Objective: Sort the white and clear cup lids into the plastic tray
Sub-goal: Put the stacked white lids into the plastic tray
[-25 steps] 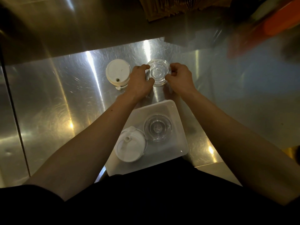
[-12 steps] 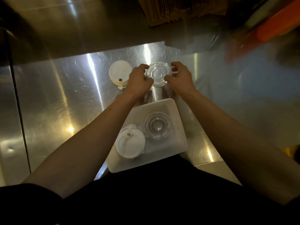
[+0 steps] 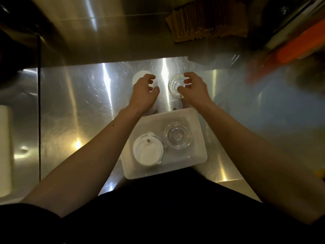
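Observation:
On the steel counter, a stack of clear lids (image 3: 173, 87) stands just beyond the tray, and my right hand (image 3: 194, 88) grips its right side with thumb and fingers. Left of it lies a white lid (image 3: 139, 77). My left hand (image 3: 144, 93) hovers over the white lid's right edge with its fingers curled and apart; I cannot tell whether they touch it. The white plastic tray (image 3: 197, 124) sits near my body. It holds a white lid stack (image 3: 148, 153) on the left and a clear lid stack (image 3: 177, 135) on the right.
The steel counter (image 3: 79, 106) stretches left, with a seam and a white roll (image 3: 5, 148) at the far left. A stack of brown paper sleeves (image 3: 207, 22) sits on the back ledge. Blurred orange and blue items (image 3: 284, 55) lie at the right.
My left hand has let go of the clear lid stack and moved left over the white lid. My right hand stays on the clear lids.

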A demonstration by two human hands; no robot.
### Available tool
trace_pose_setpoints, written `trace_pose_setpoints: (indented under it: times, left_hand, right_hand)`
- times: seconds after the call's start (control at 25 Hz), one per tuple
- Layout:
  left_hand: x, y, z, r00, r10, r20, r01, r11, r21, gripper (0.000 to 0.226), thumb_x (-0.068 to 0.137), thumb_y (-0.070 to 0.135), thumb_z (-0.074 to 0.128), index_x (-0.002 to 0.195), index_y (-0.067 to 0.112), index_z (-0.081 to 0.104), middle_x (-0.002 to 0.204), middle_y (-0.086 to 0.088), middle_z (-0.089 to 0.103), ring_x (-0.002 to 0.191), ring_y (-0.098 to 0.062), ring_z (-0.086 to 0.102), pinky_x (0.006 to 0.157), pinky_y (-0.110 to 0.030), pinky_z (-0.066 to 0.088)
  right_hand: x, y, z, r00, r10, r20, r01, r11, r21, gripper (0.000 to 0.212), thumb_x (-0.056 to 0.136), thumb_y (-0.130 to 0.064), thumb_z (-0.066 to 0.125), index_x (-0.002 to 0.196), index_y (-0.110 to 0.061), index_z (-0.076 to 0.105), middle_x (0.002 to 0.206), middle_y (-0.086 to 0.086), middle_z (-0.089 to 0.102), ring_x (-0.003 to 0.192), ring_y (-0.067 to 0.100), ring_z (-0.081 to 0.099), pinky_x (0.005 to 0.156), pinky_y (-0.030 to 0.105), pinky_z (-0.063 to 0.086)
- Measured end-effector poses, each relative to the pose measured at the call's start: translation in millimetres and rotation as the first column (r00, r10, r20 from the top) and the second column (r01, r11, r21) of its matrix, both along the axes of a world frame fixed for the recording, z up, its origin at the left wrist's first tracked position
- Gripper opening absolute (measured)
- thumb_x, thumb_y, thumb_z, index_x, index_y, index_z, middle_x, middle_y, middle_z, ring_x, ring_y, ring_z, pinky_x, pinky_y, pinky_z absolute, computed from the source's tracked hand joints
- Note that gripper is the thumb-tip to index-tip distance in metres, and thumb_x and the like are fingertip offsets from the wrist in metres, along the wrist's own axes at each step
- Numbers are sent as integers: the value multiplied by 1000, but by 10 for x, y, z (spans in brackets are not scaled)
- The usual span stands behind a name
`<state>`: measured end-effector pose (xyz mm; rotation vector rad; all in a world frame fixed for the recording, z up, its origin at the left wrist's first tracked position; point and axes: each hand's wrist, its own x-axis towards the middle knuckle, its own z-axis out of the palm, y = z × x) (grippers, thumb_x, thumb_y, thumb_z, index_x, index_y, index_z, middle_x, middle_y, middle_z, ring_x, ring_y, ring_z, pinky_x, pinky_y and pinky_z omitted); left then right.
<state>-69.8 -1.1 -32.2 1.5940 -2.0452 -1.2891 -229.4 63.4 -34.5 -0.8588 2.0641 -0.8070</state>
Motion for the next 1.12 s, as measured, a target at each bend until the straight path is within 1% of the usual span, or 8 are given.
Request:
trace_pose_setpoints:
  times: [0.12,0.24,0.44,0.6,0.76,0.88,0.96,1.12]
  left_hand:
    - [169,-50,28,999,34,13,-34,999,-12,43,93,24,57,133,14,47,134,-9,55,111,-20,60,84,-21,43]
    - [318,-120,32,997,78,26,-77,997,-28,43,92,25,59,132,14,49,134,-9,56,111,-22,61,84,-21,44]
    - [470,-230,-8,989,135,52,-135,991,-2,43,93,26,57,133,13,47,136,-10,55,115,-24,59,87,-24,42]
    - [507,-317,-98,985,158,76,-161,986,40,45,93,28,57,134,14,45,137,-9,54,117,-24,58,85,-24,42]
    - [514,-401,-206,982,173,74,-180,979,92,46,94,28,56,136,15,44,137,-10,53,118,-24,57,86,-24,43]
    - [495,-448,-302,981,184,68,-191,975,117,45,94,27,55,135,15,44,138,-11,52,120,-25,56,87,-24,42]
    - [480,-459,-361,980,182,82,-191,974,121,45,93,27,54,135,14,43,138,-12,52,121,-25,55,88,-24,40]
    - [452,-492,-443,982,170,87,-181,972,151,46,93,25,54,136,13,42,138,-13,52,121,-26,55,89,-23,37]
  right_hand:
    - [113,-73,38,1000,21,8,-21,1000,-2,53,86,-16,65,135,-18,45,134,8,54,112,19,55,84,23,44]
    - [223,-176,43,997,73,-16,-73,997,3,56,85,-19,67,136,-18,44,136,8,54,118,22,56,89,25,45]
    - [420,-322,20,992,125,-15,-125,992,33,57,86,-19,66,137,-16,42,137,9,53,120,21,54,86,22,43]
    - [510,-465,-18,991,131,6,-131,990,50,56,86,-17,67,136,-16,43,138,10,52,121,22,53,95,31,48]
    - [535,-586,-117,989,147,9,-147,986,74,56,85,-17,66,135,-15,44,136,11,52,120,24,53,99,38,50]
    - [552,-662,-202,987,163,1,-162,980,114,56,85,-18,66,136,-14,43,139,12,50,123,26,52,101,35,47]
    - [558,-698,-252,982,189,-11,-185,972,145,57,86,-18,65,137,-13,41,140,13,50,125,27,52,98,30,44]
    - [566,-728,-364,976,219,8,-216,958,187,57,86,-18,63,137,-12,40,134,14,56,120,27,55,85,24,42]
